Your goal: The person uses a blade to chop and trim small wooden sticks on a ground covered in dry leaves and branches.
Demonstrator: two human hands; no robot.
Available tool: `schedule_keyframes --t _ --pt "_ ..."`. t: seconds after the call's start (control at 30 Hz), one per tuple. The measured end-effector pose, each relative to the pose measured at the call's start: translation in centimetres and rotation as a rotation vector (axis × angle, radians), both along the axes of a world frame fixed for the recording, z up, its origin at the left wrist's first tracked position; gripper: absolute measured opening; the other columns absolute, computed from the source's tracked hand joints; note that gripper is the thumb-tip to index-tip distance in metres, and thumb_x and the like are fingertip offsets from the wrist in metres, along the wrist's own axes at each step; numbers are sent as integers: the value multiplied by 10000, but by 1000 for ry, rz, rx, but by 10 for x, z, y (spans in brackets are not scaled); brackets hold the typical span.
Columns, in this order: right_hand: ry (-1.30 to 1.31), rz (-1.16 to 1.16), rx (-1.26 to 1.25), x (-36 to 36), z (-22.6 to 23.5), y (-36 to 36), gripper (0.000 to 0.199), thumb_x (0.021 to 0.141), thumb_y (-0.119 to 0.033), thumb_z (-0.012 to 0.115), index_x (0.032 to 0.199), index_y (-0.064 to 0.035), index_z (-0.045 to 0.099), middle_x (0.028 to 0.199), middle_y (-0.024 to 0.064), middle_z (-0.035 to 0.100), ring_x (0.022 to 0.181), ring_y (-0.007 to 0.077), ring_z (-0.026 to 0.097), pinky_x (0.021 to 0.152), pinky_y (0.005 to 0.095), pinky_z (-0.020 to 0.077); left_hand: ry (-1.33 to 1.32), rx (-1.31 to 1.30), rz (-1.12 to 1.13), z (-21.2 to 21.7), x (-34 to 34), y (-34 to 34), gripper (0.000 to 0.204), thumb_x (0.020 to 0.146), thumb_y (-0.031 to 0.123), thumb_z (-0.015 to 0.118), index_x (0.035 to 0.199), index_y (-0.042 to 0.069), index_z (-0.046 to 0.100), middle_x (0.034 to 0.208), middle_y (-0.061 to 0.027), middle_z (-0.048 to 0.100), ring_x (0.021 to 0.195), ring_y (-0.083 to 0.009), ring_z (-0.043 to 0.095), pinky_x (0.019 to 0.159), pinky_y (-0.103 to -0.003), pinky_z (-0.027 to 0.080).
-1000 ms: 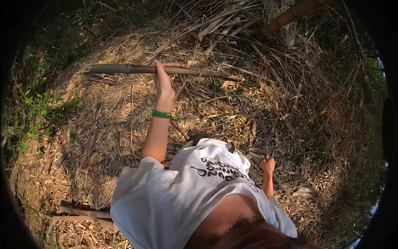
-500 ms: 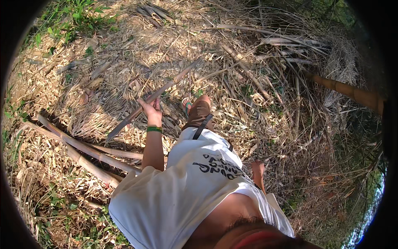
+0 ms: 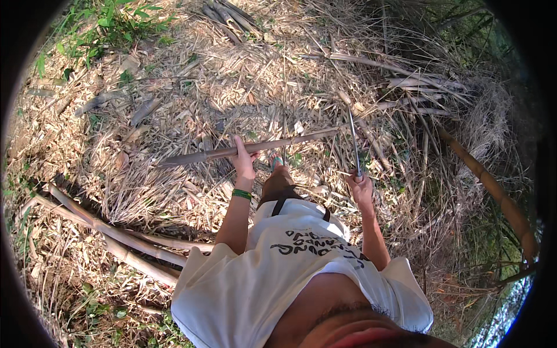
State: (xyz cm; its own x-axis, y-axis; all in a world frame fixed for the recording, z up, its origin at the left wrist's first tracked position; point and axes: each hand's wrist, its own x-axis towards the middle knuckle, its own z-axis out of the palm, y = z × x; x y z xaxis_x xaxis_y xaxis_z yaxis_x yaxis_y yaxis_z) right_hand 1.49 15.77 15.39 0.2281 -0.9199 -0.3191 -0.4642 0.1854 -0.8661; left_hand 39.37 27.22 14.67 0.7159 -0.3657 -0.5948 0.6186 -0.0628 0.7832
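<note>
My left hand (image 3: 244,161) grips a long, split-looking bamboo pole (image 3: 214,153) near its thicker end, thumb up on the near side. The pole lies almost level across the view, its thin far end (image 3: 325,133) reaching right toward the blade. In my right hand (image 3: 361,190) is a machete (image 3: 354,145), held by the handle. Its narrow blade, seen nearly edge-on, points up and away from me. The blade's upper part passes close to the pole's thin end; whether they touch I cannot tell.
Several cut bamboo poles (image 3: 125,235) lie at the lower left. More cut pieces (image 3: 229,17) sit at the far edge, and dry stalks (image 3: 406,81) pile up at the right. A thick bamboo stem (image 3: 493,188) slants along the right side. Dry chips and leaves cover the ground.
My right hand has risen forward from beside my body, bringing the machete up in front. The bamboo pole has swung from a steep slant to nearly level, and my left hand has shifted right.
</note>
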Motion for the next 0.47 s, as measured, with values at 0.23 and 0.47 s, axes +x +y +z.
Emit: schedule_keyframes --t 0.23,0.47 --pt "212 432 22 132 36 -112 457 771 -234 799 1143 -6 666 777 54 631 720 160 578 702 307 472 -16 -22 -250 54 94 -82 723 918 703 458 781 7 596 648 -101 628 485 -162 592 450 -261 502" --pt "252 558 252 178 59 -167 371 792 -299 775 1015 -16 688 771 47 671 630 135 608 619 332 482 -5 -33 -188 89 189 -139 747 844 772 501 730 35 554 604 -106 578 464 -155 574 389 -236 464"
